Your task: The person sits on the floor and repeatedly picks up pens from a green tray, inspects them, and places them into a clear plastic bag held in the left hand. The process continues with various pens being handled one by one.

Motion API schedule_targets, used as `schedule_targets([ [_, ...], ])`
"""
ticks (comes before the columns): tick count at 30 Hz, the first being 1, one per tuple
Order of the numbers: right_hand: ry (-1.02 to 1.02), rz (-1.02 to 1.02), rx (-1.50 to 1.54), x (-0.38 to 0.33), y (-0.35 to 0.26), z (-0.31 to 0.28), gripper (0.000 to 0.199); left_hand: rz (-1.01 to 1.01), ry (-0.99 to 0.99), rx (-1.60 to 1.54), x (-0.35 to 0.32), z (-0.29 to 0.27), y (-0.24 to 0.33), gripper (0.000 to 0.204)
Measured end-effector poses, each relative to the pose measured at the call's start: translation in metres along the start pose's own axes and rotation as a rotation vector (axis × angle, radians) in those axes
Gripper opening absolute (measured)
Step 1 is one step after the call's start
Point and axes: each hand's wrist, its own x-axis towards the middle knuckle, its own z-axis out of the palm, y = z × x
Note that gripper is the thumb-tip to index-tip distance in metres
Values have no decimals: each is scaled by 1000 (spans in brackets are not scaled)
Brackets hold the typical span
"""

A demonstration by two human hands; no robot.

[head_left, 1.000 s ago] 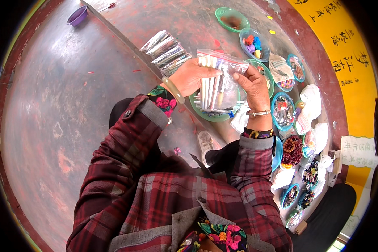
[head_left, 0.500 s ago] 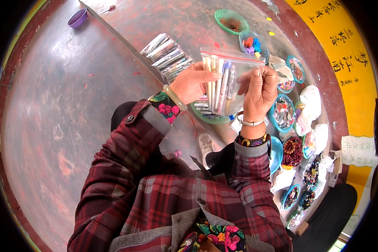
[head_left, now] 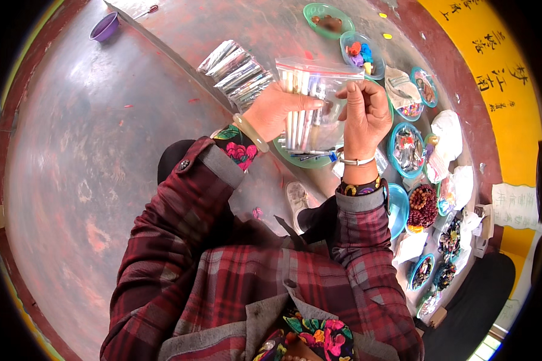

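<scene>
Left hand: grip closed on the side of a clear plastic bag, thumb across its front. Right hand: fingertips pinched on the bag's opposite edge, palm toward the camera. The bag is held upright at upper centre of the frame, above the bench; it contains a row of slim stick-like items, kind not discernible. Directly beneath it a green dish holds similar sticks. A fan of silvery packets lies to the upper left of the hands. Bowls of coloured beads run along the right side; a purple cup stands at upper left. Both forearms rise from the lower edge, in plaid sleeves, wrists bent inward.
</scene>
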Motion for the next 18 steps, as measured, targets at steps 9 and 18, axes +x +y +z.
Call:
schedule_targets([
  [9,-74,268,63,19,51,-34,10,200,178,213,2,-25,25,25],
  [18,-919,-8,-885,-18,162,-19,19,228,228,214,-2,-32,34,27],
])
